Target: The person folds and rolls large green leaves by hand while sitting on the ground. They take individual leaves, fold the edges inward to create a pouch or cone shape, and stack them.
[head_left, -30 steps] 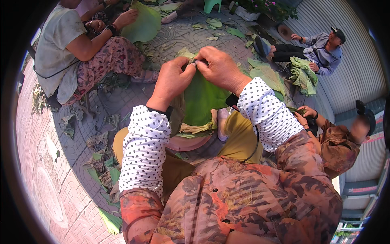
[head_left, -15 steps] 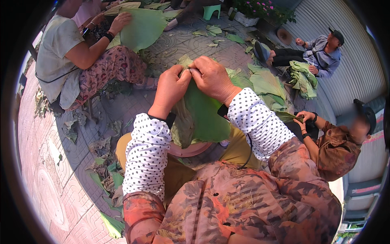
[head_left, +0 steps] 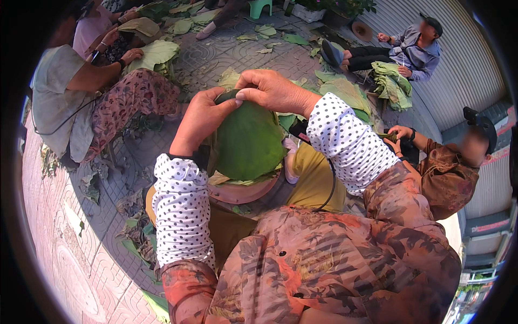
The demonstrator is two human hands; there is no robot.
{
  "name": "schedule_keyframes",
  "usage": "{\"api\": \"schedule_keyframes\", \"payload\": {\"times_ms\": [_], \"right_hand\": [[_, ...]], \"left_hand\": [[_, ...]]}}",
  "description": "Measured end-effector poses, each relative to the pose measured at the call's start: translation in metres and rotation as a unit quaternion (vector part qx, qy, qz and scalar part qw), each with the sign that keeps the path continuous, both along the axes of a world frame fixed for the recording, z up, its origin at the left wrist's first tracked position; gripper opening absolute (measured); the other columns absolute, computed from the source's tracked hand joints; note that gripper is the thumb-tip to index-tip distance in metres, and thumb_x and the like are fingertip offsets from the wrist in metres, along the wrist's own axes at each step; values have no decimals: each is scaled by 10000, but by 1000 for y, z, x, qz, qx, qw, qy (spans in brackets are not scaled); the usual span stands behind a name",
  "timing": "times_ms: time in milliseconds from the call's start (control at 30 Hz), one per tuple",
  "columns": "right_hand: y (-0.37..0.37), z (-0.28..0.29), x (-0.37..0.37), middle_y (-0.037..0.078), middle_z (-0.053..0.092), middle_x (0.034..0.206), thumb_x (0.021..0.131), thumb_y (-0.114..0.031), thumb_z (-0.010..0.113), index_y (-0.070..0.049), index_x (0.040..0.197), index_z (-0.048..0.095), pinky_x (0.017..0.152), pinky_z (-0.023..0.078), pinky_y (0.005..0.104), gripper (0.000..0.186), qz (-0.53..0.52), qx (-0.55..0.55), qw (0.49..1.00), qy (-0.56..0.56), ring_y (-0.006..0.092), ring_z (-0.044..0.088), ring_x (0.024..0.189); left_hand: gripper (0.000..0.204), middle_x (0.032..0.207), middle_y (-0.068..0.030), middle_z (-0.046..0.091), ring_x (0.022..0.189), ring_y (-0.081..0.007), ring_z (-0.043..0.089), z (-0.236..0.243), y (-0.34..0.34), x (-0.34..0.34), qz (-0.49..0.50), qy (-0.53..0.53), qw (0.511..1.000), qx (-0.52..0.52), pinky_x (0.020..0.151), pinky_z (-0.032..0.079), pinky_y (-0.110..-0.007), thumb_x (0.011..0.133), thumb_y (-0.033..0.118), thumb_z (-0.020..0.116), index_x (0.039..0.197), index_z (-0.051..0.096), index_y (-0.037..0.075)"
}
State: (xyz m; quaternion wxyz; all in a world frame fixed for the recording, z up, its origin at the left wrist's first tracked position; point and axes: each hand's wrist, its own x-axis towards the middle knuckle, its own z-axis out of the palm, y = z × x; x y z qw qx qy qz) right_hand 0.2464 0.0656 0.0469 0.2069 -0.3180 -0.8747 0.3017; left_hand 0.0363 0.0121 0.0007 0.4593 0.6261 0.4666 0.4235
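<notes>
A big green lotus leaf hangs in front of me, its smooth face spread between my forearms. At its top edge my left hand pinches a folded part of the rim between thumb and fingers. Right beside it, my right hand grips the same edge, its thumb close to the left thumb. The ends of some fingers are hidden behind the leaf. Below the leaf, paler leaves show in a pink basin between my knees.
Stacked leaves lie beyond my right hand. Dry scraps litter the paving at my left. A person with leaves on the lap sits at far left; two others work with leaves at the right. A green stool stands at the back.
Both hands have shifted left and slightly up. The leaf, earlier hanging lower beside a wilted brownish part, now shows a broad rounded face. At the left, the other person's raised leaf has come down.
</notes>
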Motion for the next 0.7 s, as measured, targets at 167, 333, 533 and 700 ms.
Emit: {"api": "schedule_keyframes", "payload": {"times_ms": [167,333,533,700], "right_hand": [[-1,-28,7,28,665,1006,972,-192,646,-12,1116,632,863,491,293,231,-8,-150,983,-104,108,593,943],[6,-48,32,21,599,882,950,-165,637,-11,1014,599,777,468,303,171,-24,-106,982,-153,108,534,846],[11,-12,35,58,573,818,927,-141,660,-10,979,613,727,467,329,148,-11,-62,991,-116,135,533,796],[-9,24,23,228,695,994,922,-251,641,-35,1076,665,851,505,494,267,-50,-14,973,-225,430,654,973]], "left_hand": [[246,970,-44,733,819,-92,669,-5,-12,-27,20,-65,997,-20,741,548,-234,935,117,719,1127,692,-33],[230,958,-42,736,815,-86,669,11,-21,-33,61,-66,996,-17,736,545,-238,939,114,708,1112,698,-38],[228,956,-36,738,807,-85,663,25,-7,-39,105,-62,991,60,730,537,-240,942,108,695,1107,693,-49],[212,780,-65,690,709,-108,609,60,-36,-44,165,4,981,103,663,502,-293,869,157,753,986,717,-16]]}}
